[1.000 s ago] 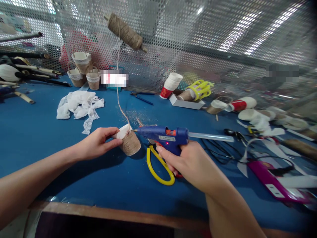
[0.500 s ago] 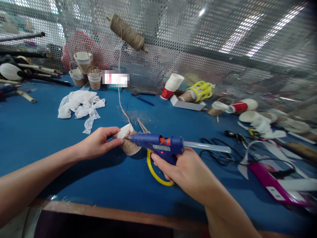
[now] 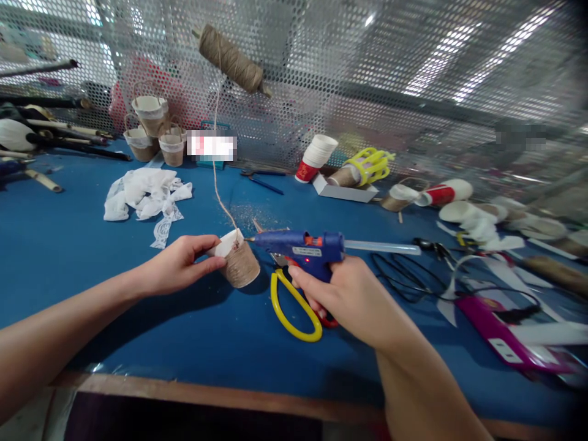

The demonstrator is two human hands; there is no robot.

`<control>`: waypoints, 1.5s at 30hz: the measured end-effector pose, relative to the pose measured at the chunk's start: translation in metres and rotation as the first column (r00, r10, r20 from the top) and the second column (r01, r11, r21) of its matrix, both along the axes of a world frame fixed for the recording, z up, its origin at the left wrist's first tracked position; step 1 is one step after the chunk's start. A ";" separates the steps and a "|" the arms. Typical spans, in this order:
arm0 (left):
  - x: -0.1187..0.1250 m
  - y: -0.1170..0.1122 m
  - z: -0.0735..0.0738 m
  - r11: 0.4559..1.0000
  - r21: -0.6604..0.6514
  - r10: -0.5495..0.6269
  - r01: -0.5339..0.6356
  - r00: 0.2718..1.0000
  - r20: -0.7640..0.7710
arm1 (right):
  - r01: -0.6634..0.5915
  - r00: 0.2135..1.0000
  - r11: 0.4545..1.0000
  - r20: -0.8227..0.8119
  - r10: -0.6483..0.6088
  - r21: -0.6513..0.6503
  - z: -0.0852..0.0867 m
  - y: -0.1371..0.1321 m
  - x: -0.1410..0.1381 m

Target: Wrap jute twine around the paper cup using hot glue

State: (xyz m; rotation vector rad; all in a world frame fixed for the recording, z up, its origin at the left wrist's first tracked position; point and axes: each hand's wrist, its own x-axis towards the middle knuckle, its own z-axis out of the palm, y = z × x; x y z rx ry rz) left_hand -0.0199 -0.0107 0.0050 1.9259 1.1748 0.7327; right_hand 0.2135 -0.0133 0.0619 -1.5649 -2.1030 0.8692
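Observation:
My left hand (image 3: 195, 262) pinches the rim of a paper cup (image 3: 242, 264) wrapped in brown twine, which it holds tilted over the table. From the cup a strand of twine (image 3: 215, 165) runs up to a spool (image 3: 231, 59) on the mesh wall. Gripped by its handle in my right hand (image 3: 342, 291) is a blue glue gun (image 3: 298, 246), its red light on and a clear glue stick (image 3: 381, 247) jutting from the back. The nozzle points at the cup's rim, close beside it. Below the gun lie scissors with yellow handles (image 3: 296, 312), partly covered.
White lace (image 3: 142, 193) is heaped at the left, before several finished small baskets (image 3: 149, 135). Pliers (image 3: 261, 179) and stacked paper cups (image 3: 316, 158) stand or lie at the back. Black cables (image 3: 399, 275) and a purple power strip (image 3: 500, 334) occupy the right.
The glue gun's nozzle has drawn back to the right from the cup and risen slightly, uncovering more of the twine wrap and the scissors. My left hand still holds the cup.

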 end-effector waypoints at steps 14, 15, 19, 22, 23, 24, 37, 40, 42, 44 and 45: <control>0.001 0.002 -0.001 0.999 0.040 -0.005 0.005 1.000 -0.014 | 0.038 0.957 0.993 -0.282 -0.069 -0.116 -0.017 0.031 0.011; 0.000 0.002 -0.001 0.999 0.049 -0.006 0.007 1.000 -0.015 | 0.094 0.939 0.988 -0.318 -0.128 -0.120 -0.021 0.038 0.013; 0.001 0.001 0.000 0.996 0.087 0.000 0.003 1.000 -0.030 | 0.368 0.889 0.928 -0.269 -0.371 -0.064 -0.036 0.064 0.022; 0.003 0.000 0.001 0.992 0.126 0.008 0.000 0.998 -0.060 | 0.437 0.858 0.896 -0.261 -0.442 -0.080 -0.045 0.078 0.026; 0.003 -0.001 0.002 0.990 0.144 0.008 0.003 0.997 -0.074 | 0.446 0.854 0.891 -0.257 -0.452 -0.086 -0.048 0.082 0.027; 0.004 -0.002 0.002 0.987 0.161 0.007 0.008 0.996 -0.088 | 0.451 0.853 0.888 -0.249 -0.458 -0.090 -0.050 0.084 0.027; 0.008 -0.005 0.007 0.962 0.272 0.027 0.016 0.988 -0.153 | 0.441 0.888 0.871 0.036 -0.459 0.218 -0.043 0.086 0.020; 0.008 -0.007 0.007 0.959 0.282 0.017 0.031 0.986 -0.164 | 0.260 0.964 0.943 0.003 -0.267 0.208 -0.033 0.072 0.000; 0.009 -0.008 0.006 0.958 0.283 0.002 0.045 0.986 -0.165 | 0.116 0.993 0.980 -0.048 -0.110 0.164 -0.029 0.063 -0.018; 0.009 -0.008 0.005 0.958 0.283 -0.003 0.050 0.986 -0.166 | -0.040 0.990 0.993 -0.132 0.055 0.115 -0.025 0.057 -0.038; 0.009 -0.009 0.005 0.958 0.282 -0.001 0.049 0.986 -0.169 | -0.148 0.957 0.987 -0.242 0.157 0.055 -0.024 0.055 -0.046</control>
